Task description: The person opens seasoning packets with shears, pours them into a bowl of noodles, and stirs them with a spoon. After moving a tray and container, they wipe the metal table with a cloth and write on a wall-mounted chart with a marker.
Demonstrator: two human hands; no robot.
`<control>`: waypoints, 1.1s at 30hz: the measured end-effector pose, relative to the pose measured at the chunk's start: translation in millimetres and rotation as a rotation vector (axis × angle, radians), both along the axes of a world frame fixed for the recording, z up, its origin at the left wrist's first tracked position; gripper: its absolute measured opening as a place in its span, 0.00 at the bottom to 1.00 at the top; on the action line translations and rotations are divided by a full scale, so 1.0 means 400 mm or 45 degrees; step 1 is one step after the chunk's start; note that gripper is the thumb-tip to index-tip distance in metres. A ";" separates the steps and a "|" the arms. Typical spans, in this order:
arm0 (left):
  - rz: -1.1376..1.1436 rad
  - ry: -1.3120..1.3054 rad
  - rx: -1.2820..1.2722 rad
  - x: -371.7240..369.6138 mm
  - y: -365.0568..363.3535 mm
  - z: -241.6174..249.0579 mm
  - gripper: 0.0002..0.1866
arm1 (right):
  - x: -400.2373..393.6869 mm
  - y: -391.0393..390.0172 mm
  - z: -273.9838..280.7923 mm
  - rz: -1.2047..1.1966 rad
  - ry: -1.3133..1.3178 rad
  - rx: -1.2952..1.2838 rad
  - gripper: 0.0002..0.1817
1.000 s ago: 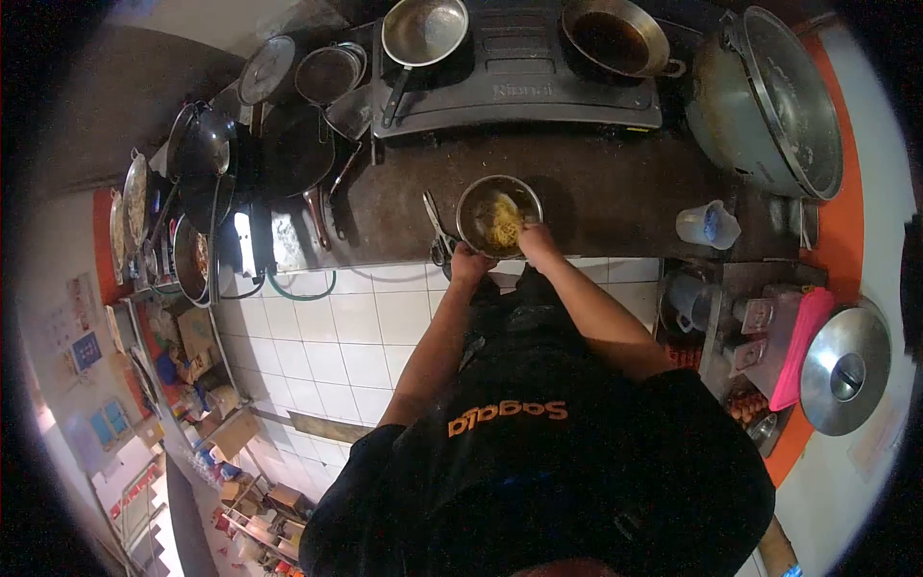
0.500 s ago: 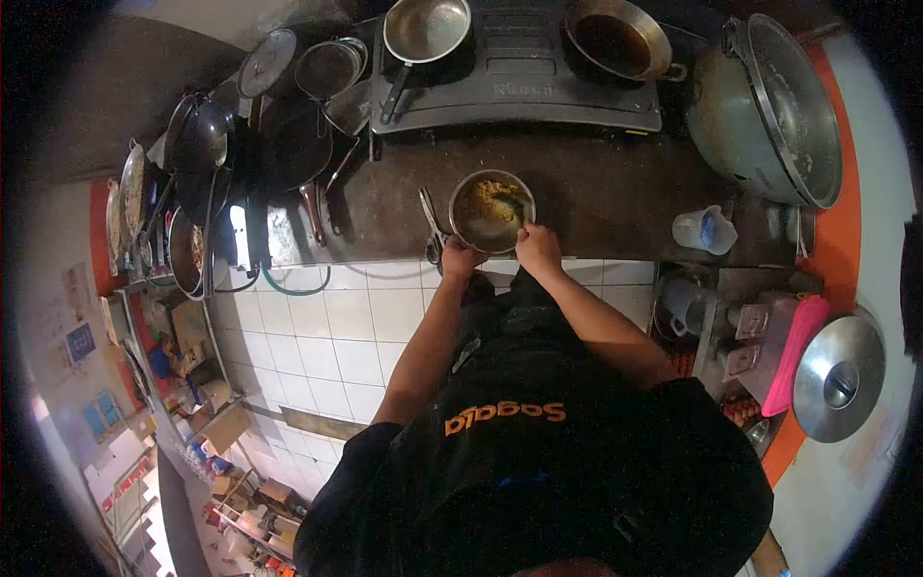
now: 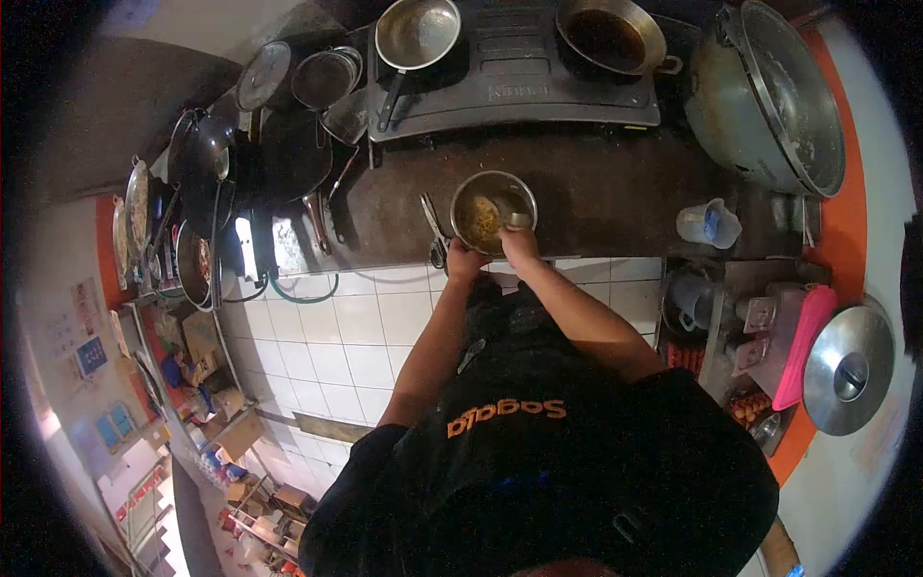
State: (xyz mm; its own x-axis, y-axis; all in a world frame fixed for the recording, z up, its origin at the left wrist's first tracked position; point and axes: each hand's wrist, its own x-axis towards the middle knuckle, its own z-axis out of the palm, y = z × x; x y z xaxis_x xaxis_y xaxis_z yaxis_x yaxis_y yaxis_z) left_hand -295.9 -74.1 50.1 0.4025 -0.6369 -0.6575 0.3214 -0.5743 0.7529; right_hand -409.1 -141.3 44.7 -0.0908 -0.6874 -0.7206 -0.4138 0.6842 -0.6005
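A round metal bowl (image 3: 494, 176) sits near the front edge of the dark counter, with a yellowish, crumbly food (image 3: 485, 219) inside. My left hand (image 3: 465, 261) is closed on the near-left rim of the bowl. Over the near-right side of the bowl, my right hand (image 3: 520, 247) is closed around a short utensil that looks like a spoon (image 3: 516, 220), its end down in the bowl. Just left of the bowl lies a pair of scissors (image 3: 435, 229), its handles towards the counter's edge.
A stove (image 3: 519, 93) at the back holds a saucepan (image 3: 417, 35) and a pan of dark liquid (image 3: 604, 40). A large pot (image 3: 740, 115) and a plastic jug (image 3: 710, 225) stand to the right. Several pans (image 3: 298, 159) crowd the left side.
My right hand has shifted slightly left with the spoon, which now sits at a different angle. The food lies more to the bowl's left. My left hand stays at the rim.
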 end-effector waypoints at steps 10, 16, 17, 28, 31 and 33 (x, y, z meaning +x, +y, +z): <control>0.045 -0.119 0.020 -0.003 0.001 -0.001 0.11 | -0.079 -0.033 0.147 0.891 0.248 -0.362 0.16; 0.132 0.092 -0.070 -0.011 0.009 -0.026 0.09 | -0.095 0.015 0.117 1.011 0.344 -0.210 0.12; 0.132 0.093 -0.074 -0.016 0.007 -0.024 0.09 | -0.081 0.023 0.096 0.870 0.200 -0.386 0.12; -0.075 -0.207 0.056 -0.014 0.005 0.011 0.10 | -0.046 0.014 0.124 0.637 0.049 -0.189 0.14; 0.069 0.030 0.088 -0.007 0.002 0.009 0.08 | -0.051 -0.001 0.063 0.290 0.155 -0.222 0.14; 0.065 0.011 0.051 -0.013 0.005 0.010 0.07 | -0.057 -0.043 0.054 0.495 0.291 -0.200 0.14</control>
